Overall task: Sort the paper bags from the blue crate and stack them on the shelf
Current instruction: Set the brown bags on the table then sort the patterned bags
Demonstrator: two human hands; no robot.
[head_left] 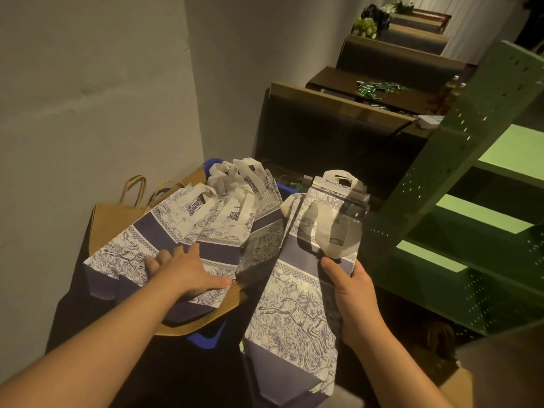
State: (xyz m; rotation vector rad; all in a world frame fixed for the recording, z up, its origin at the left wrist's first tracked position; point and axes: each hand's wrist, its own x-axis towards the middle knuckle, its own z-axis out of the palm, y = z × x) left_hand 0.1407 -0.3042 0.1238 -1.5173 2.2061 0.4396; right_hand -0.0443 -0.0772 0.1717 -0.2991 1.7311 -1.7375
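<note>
Paper bags (188,231) fanned atop blue crate (206,338), left hand (188,269) flat on them with fingers straight, right hand (350,295) gripping printed bag bundle (294,304), green shelf (471,219) just beside.

I see open green shelf boards (497,219) to my right with clear gaps between them, though the perforated green upright (459,160) stands at their near edge. The fanned patterned bags (212,231) and brown bags (117,219) cover the blue crate (206,338), and the grey wall (97,98) closes off the left
</note>
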